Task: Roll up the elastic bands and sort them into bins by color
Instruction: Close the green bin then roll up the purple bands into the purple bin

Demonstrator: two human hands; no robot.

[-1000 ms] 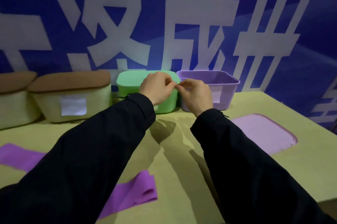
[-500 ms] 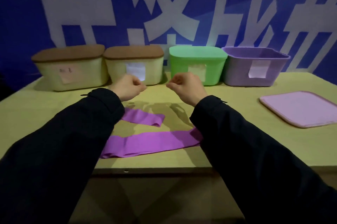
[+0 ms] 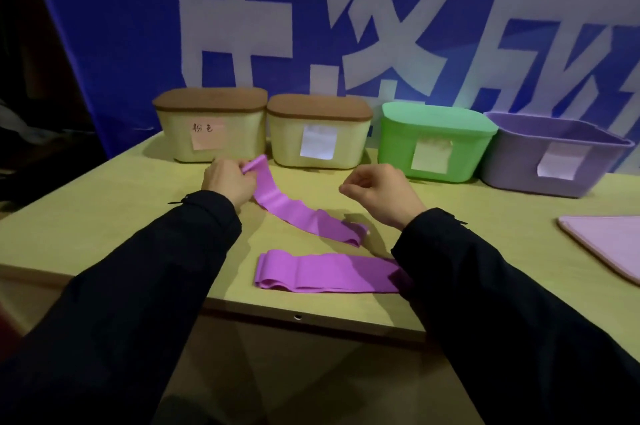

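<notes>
Presently the left hand has its grip pinched on the far end of a flat purple elastic band, lifting that end just off the yellow-green tabletop in front of the bins; the rest of the strip trails rightward and nearer, its other end lying folded on the surface. The right hand hovers above the tabletop to the right of that band, fingers curled in with thumb against fingertips, holding nothing that can be seen. A second purple elastic band lies flat near the front edge, its right end hidden under the right black sleeve. Along the far edge stand four bins in a row: a cream bin with a brown lid and pink note at left, a second cream bin with a brown lid and white label, a green lidded plastic bin, and an open lavender plastic bin at right. A pale purple flat lid rests on the tabletop at far right.
</notes>
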